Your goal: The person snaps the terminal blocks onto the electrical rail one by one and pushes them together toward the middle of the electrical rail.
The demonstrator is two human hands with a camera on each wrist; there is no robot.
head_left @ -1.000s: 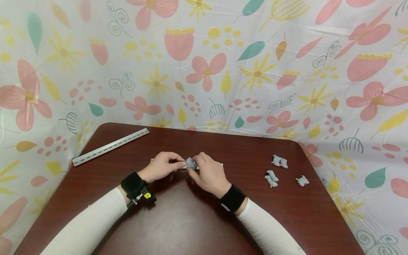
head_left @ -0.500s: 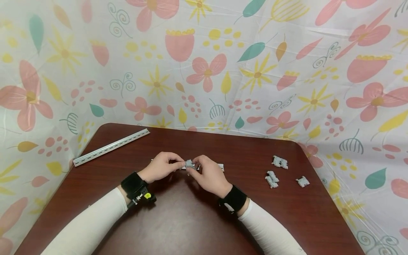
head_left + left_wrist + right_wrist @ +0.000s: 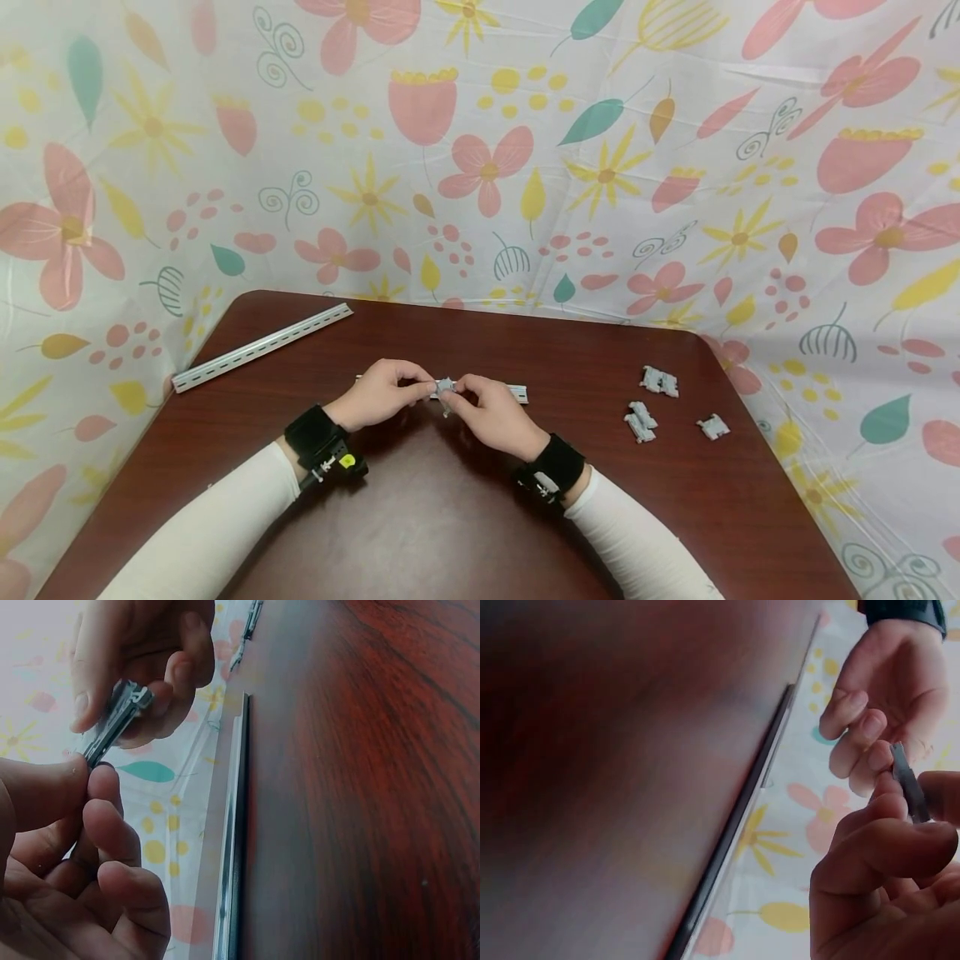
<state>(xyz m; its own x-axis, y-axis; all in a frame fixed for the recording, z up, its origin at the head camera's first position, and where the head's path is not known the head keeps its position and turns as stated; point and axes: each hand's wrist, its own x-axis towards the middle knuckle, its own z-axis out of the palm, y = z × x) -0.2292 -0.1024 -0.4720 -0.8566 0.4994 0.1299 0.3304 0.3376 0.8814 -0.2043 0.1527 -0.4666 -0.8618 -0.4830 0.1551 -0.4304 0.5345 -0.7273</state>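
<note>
2 metal rails [image 3: 262,347] [image 3: 519,394], 1 held grey module [image 3: 118,726]. Loose grey pieces [image 3: 651,377] [image 3: 642,413] [image 3: 713,427] in 3 spots on the 1 desk [image 3: 450,525]: 1 spot single, exact number in the other 2 unclear. 2 hands [image 3: 381,390] [image 3: 495,417], 2 black wrist straps [image 3: 313,433] [image 3: 557,468], 2 white sleeves [image 3: 217,517] [image 3: 633,533].

The left hand [image 3: 79,900] pinches a small gray clip [image 3: 116,720] between thumb and finger, while the right hand [image 3: 154,664] holds its upper part. Beside them, a narrow metal rail [image 3: 232,847] lies on the reddish-brown table [image 3: 360,780], with a flower-patterned cloth [image 3: 189,829] behind.
</note>
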